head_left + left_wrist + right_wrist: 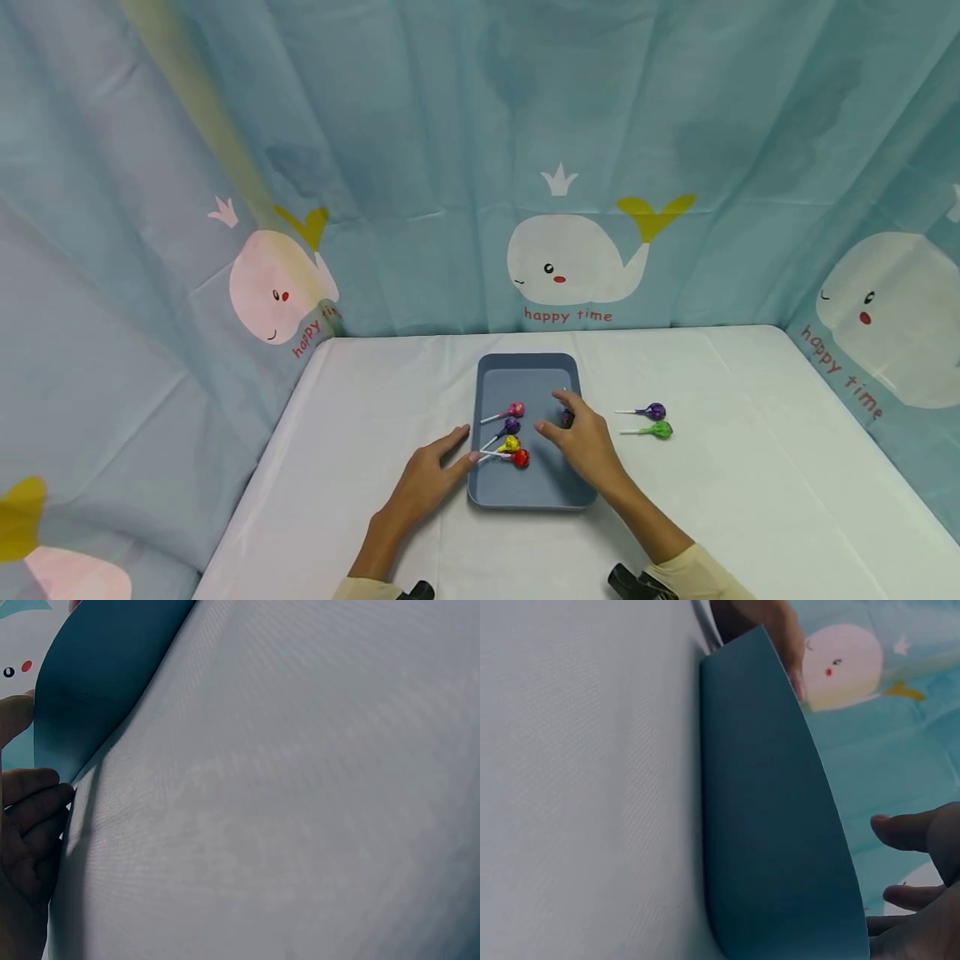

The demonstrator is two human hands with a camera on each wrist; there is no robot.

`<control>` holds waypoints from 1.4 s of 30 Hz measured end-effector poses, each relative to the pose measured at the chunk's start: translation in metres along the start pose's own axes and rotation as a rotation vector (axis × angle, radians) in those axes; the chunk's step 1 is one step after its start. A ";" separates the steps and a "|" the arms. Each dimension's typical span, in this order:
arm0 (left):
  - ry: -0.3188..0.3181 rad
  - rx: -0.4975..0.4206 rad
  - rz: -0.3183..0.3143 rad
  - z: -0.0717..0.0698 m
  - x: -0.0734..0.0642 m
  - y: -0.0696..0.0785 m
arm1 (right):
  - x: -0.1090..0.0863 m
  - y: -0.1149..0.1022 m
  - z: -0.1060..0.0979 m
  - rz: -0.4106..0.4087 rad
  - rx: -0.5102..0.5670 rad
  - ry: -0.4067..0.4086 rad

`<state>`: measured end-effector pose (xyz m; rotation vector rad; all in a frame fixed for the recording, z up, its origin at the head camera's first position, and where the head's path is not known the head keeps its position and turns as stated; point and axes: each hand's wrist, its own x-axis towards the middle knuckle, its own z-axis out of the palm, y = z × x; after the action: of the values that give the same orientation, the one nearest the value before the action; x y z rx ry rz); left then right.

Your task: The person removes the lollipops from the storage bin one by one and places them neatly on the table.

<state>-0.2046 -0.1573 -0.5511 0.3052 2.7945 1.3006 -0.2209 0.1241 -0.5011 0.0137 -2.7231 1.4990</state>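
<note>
A blue-grey tray (525,492) lies on the white-covered table. On its left side are a pink lollipop (516,409), a purple lollipop (512,426), a yellow lollipop (510,443) and a red lollipop (521,457), their sticks pointing left. My left hand (426,483) rests at the tray's left edge, thumb by the rim and fingers outside it. Over the tray's right half reaches my right hand (588,446), thumb and fingers spread apart. Beside its fingers a dark purple lollipop (567,417) is partly hidden. In the right wrist view, the right hand (922,892) shows beyond the tray wall (772,810).
Right of the tray, another purple lollipop (656,412) and a green lollipop (662,429) lie on the tablecloth (750,483). A blue curtain (435,167) with whale prints hangs behind the table and along both sides.
</note>
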 end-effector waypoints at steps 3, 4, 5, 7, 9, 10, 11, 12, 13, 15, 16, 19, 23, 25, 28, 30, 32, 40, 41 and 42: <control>0.005 -0.002 0.002 0.001 0.000 0.000 | 0.002 0.001 0.002 -0.003 -0.009 -0.006; 0.005 -0.001 0.000 0.001 0.000 0.000 | 0.002 0.001 0.003 -0.004 -0.009 -0.009; 0.004 -0.001 0.001 0.001 0.000 0.000 | 0.003 0.001 0.003 -0.006 -0.006 -0.012; 0.006 0.000 0.009 0.001 0.000 0.000 | 0.003 0.001 0.004 -0.010 -0.001 -0.016; 0.006 0.002 0.015 0.001 0.000 0.000 | 0.004 0.001 0.005 -0.016 0.001 -0.018; 0.006 0.002 0.016 0.000 0.000 0.000 | 0.004 0.001 0.005 -0.021 -0.001 -0.017; 0.007 0.002 0.017 0.000 -0.001 0.000 | 0.005 0.001 0.006 -0.027 0.000 -0.017; 0.007 0.002 0.017 0.000 -0.001 0.000 | 0.005 0.002 0.006 -0.033 0.000 -0.015; 0.007 0.000 0.016 0.000 -0.001 0.000 | 0.005 0.002 0.006 -0.040 0.002 -0.013; 0.003 0.002 0.008 0.000 -0.001 0.000 | 0.006 0.003 0.006 -0.058 0.011 -0.009; 0.001 0.004 0.005 0.000 0.000 0.000 | 0.006 0.004 0.007 -0.069 0.016 -0.005; -0.002 0.007 0.003 0.001 0.000 0.000 | 0.007 0.007 0.007 -0.101 0.026 0.004; -0.004 0.009 0.005 0.001 0.000 -0.001 | 0.008 0.009 0.008 -0.140 -0.003 0.016; 0.000 0.008 0.007 0.002 0.000 -0.001 | 0.009 0.009 0.010 -0.138 -0.034 0.015; -0.001 0.004 0.002 0.002 -0.001 -0.001 | 0.010 0.009 0.013 -0.121 -0.081 0.011; 0.000 0.002 0.001 0.003 -0.001 -0.001 | 0.012 0.009 0.014 -0.125 -0.112 0.013; -0.005 0.001 -0.007 0.003 -0.001 -0.001 | 0.012 0.009 0.016 -0.140 -0.135 0.017; 0.000 0.010 -0.013 0.002 -0.002 0.001 | 0.015 0.010 0.021 -0.186 -0.166 0.012; 0.000 0.012 -0.013 0.002 -0.002 0.001 | 0.016 0.010 0.023 -0.187 -0.176 0.016; 0.001 0.010 -0.012 0.002 -0.002 0.001 | 0.017 0.011 0.024 -0.191 -0.189 0.021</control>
<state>-0.2021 -0.1554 -0.5516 0.2878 2.8002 1.2852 -0.2388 0.1100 -0.5223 0.2440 -2.7433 1.1837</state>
